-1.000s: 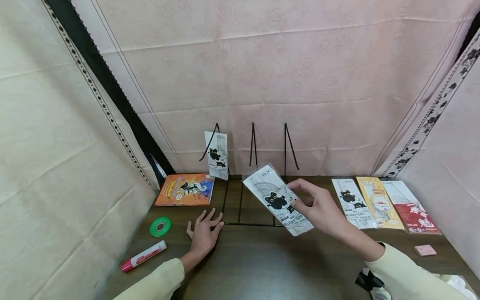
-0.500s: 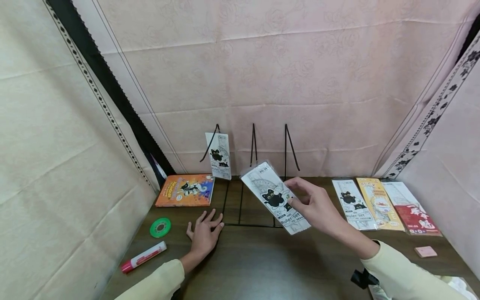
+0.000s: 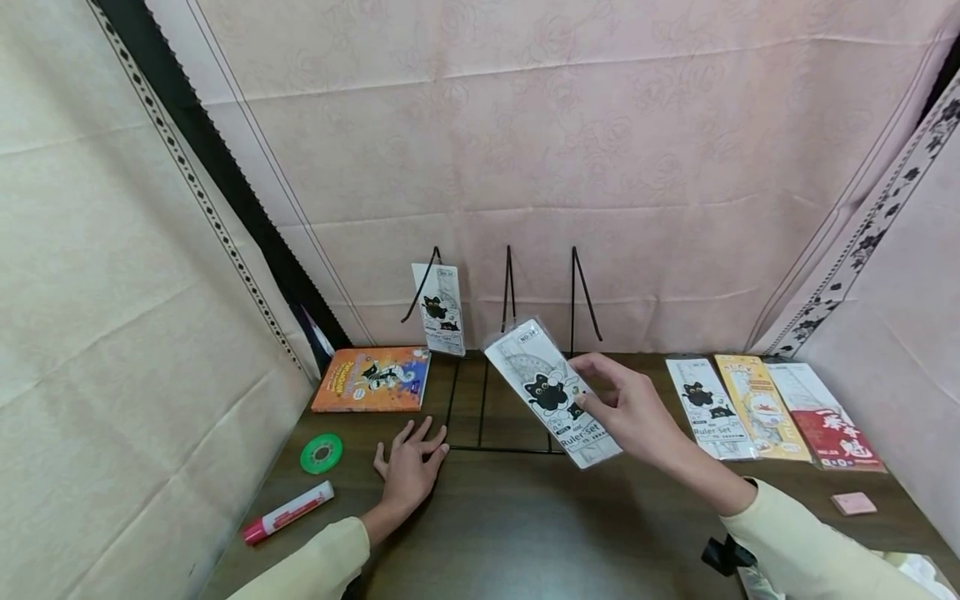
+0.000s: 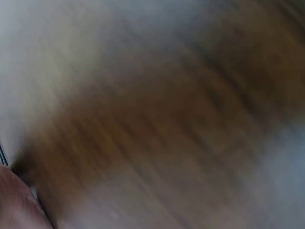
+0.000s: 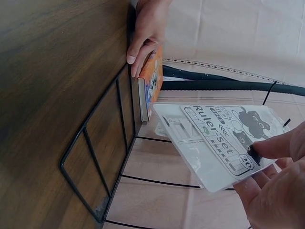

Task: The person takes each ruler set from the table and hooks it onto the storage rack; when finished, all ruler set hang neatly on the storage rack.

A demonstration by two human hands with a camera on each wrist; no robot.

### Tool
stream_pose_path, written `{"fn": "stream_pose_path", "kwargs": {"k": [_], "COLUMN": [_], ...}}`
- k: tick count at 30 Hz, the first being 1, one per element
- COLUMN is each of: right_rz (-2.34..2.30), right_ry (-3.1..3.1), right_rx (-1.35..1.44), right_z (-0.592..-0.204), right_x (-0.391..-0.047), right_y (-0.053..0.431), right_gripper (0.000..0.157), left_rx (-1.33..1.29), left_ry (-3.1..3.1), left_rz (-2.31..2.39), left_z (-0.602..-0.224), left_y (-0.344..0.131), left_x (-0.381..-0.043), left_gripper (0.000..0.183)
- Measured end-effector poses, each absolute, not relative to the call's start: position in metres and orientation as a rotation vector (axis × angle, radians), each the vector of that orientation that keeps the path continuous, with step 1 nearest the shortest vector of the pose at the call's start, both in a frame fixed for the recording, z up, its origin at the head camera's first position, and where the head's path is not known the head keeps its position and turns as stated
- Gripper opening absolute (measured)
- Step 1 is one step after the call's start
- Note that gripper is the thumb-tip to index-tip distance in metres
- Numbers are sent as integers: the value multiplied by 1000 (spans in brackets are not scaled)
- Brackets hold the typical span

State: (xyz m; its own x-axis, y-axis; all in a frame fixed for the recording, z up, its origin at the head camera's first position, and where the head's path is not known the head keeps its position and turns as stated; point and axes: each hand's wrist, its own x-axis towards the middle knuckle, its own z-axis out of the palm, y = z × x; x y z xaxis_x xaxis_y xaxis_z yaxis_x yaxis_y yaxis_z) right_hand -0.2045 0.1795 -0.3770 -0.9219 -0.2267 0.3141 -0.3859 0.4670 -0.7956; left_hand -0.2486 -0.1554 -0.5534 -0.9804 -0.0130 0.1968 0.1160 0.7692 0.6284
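My right hand (image 3: 630,412) pinches a ruler set packet (image 3: 551,392) by its right edge, thumb on the front. White with a black cat print, the packet is tilted in front of the black wire rack (image 3: 510,451). The right wrist view shows the thumb pressing the ruler set's (image 5: 224,138) clear sleeve. My left hand (image 3: 408,467) rests on the table with fingers spread, fingertips at the rack base's left front corner. A similar ruler set (image 3: 441,308) hangs on the rack's left hook. The left wrist view is blurred.
An orange book (image 3: 371,380), a green disc (image 3: 321,453) and a white-and-red glue stick (image 3: 288,512) lie at left. At right lie another ruler set (image 3: 711,408), a yellow packet (image 3: 761,407), a red-and-white packet (image 3: 825,414) and a pink eraser (image 3: 853,503). Cloth walls surround the table.
My right hand has shifted slightly left and up with the ruler set, then held nearly still. The hanging ruler set has swung a little to the right. My left hand stays put.
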Motion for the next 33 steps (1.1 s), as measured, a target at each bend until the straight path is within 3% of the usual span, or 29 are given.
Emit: {"fn": "stream_pose_path", "kwargs": {"k": [33], "right_rz": [1639], "right_ry": [-2492], "right_rx": [429], "right_z": [-398], "right_x": [-258], "right_y": [161], "right_gripper": [36], "left_rx": [-92], "left_ry": [-2746], "left_rz": [-993], "left_z": [-554], "left_y": [-155], "left_x": [-247], "left_gripper": [36]}}
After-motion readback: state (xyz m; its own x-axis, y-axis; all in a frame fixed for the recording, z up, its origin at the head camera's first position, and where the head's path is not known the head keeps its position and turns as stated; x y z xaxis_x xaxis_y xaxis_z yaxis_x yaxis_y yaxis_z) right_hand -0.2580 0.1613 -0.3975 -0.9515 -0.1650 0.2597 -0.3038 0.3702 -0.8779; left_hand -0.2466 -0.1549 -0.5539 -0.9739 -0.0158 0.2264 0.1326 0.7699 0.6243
